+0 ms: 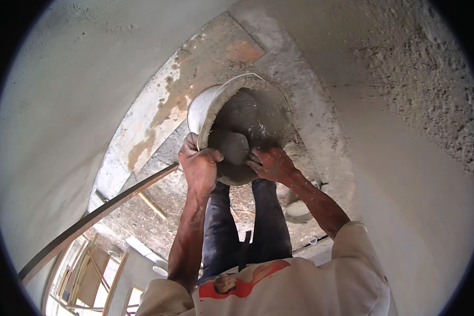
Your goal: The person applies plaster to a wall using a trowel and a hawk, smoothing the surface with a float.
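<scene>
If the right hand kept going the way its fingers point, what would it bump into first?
Probably the wet mortar in the pan. The right hand sits at the pan's lower rim, its fingers aimed inward at that grey lump, though depth is hard to judge.

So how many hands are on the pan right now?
2. The left hand grips the pan at its near left rim; the right hand holds the lower right edge, beside the lump of mortar. No other hands show.

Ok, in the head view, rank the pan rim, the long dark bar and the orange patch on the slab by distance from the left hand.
1. Pan rim: the left hand grips it.
2. Long dark bar: its upper end passes just left of the hand.
3. Orange patch: on the grey slab beyond the pan, clearly farthest.
</scene>
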A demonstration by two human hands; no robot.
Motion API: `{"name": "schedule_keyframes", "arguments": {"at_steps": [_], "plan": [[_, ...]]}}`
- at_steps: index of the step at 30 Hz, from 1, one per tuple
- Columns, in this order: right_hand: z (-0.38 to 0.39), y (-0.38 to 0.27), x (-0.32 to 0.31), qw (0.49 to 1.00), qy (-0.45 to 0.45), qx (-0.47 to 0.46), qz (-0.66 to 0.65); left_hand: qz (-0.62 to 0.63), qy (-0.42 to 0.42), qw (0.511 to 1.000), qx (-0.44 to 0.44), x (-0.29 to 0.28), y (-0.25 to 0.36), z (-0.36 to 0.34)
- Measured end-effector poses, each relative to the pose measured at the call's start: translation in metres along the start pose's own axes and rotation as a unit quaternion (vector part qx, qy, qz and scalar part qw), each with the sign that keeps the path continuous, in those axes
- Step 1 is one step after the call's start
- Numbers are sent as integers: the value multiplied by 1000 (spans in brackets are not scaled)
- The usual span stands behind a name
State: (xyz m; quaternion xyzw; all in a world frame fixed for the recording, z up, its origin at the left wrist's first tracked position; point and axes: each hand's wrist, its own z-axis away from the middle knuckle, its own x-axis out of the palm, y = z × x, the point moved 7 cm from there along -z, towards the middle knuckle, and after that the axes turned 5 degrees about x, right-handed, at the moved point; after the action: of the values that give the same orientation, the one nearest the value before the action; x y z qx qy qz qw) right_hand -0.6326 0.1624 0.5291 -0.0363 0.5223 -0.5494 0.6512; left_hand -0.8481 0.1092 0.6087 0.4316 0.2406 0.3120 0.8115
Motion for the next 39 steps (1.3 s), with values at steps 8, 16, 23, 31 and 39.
{"name": "schedule_keyframes", "arguments": {"at_steps": [8,16,23,31,39], "plan": [[-8,90,-27,981,-58,-32,-184,-66,142,979,-131,-28,-103,15],[25,362,-202,853,223,381,-278,-36,123,989,-75,13,-153,-5],[164,104,-208,962,252,106,7,-24,90,991,-94,-38,-116,54],[173,-77,-87,953,34,206,221,-43,-24,998,-32,-32,83,168],[199,-117,-18,988,-25,64,142,-4,-92,995,22,-50,93,187]]}}
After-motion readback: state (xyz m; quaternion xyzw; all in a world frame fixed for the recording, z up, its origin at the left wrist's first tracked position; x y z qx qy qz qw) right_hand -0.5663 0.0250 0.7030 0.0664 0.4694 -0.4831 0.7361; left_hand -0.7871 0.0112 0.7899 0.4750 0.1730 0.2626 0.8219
